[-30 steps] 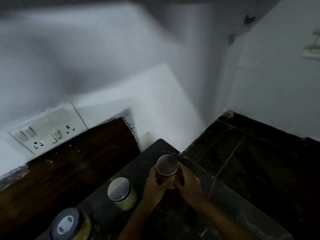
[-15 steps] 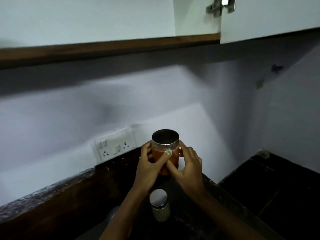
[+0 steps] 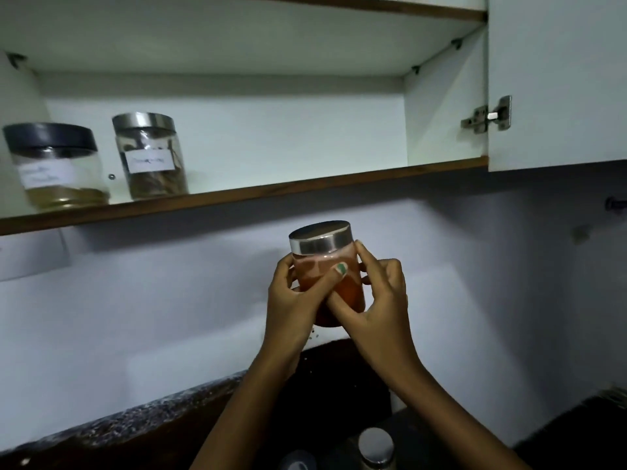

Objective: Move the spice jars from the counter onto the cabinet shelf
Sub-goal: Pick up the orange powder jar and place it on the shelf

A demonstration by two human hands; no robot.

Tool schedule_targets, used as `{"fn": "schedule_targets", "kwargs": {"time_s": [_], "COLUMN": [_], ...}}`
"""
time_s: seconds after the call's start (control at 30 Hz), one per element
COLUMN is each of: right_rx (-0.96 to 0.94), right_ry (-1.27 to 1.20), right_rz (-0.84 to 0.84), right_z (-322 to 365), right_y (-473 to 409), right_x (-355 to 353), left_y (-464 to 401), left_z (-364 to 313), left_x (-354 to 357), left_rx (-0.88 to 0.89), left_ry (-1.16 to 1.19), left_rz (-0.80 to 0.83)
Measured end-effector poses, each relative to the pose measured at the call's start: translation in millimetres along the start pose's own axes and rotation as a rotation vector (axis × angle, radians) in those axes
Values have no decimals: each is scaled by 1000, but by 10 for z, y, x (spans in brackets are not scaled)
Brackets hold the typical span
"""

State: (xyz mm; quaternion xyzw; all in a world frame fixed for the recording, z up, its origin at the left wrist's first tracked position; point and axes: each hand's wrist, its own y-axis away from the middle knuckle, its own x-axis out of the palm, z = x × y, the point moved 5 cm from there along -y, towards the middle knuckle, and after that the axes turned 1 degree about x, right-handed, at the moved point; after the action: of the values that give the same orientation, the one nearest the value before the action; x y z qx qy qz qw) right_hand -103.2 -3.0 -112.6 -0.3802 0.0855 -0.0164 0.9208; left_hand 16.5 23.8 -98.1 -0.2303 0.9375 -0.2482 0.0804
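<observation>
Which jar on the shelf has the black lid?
The leftmost jar, holding yellowish powder; the taller jar beside it has a steel lid.

The held jar (image 3: 327,273) sits at picture centre, below the shelf edge (image 3: 237,195), with the left hand (image 3: 295,300) at its 9 o'clock and the right hand (image 3: 380,300) at its 3 o'clock. On the shelf toward 10 o'clock stand two jars side by side, the wide jar (image 3: 57,167) left of the tall jar (image 3: 151,157). Down at 6 o'clock, two more jars (image 3: 376,447) stand on the worktop (image 3: 576,435), and the open cabinet door (image 3: 556,79) hangs at 2 o'clock.
</observation>
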Motion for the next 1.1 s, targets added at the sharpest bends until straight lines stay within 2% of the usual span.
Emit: {"fn": "schedule_targets", "kwargs": {"time_s": [0.13,0.27,0.33,0.53,0.63,0.73,0.87,0.93,1.1], "right_rx": [194,394,389,184,70,-11,23,24,-56], "right_ry": [-346,-714,-803,-645,-478,-465,-587,-604,-489], "right_rz": [160,417,404,-22,-141,-105,122,184,68], "right_z": [125,181,264,491,575,609,647,688,737], "right_y": [-15,31,44,18,26,16,-76,-90,-65], "right_x": [18,169,224,200,208,200,175,173,150], "left_y": [-62,-94,-95,-82,-60,-74,-126,-142,-182], "left_z": [-271,-493,-563,-645,-612,-599,-631,-641,-641], "left_x": [-222,-321,-338,-273,-224,-247,-340,-346,-366], "left_rx": [19,49,69,104,77,37,56,58,55], "left_ry": [95,130,121,122,153,241,291,270,219], "left_rz": [52,126,156,214,191,173,129,136,98]}}
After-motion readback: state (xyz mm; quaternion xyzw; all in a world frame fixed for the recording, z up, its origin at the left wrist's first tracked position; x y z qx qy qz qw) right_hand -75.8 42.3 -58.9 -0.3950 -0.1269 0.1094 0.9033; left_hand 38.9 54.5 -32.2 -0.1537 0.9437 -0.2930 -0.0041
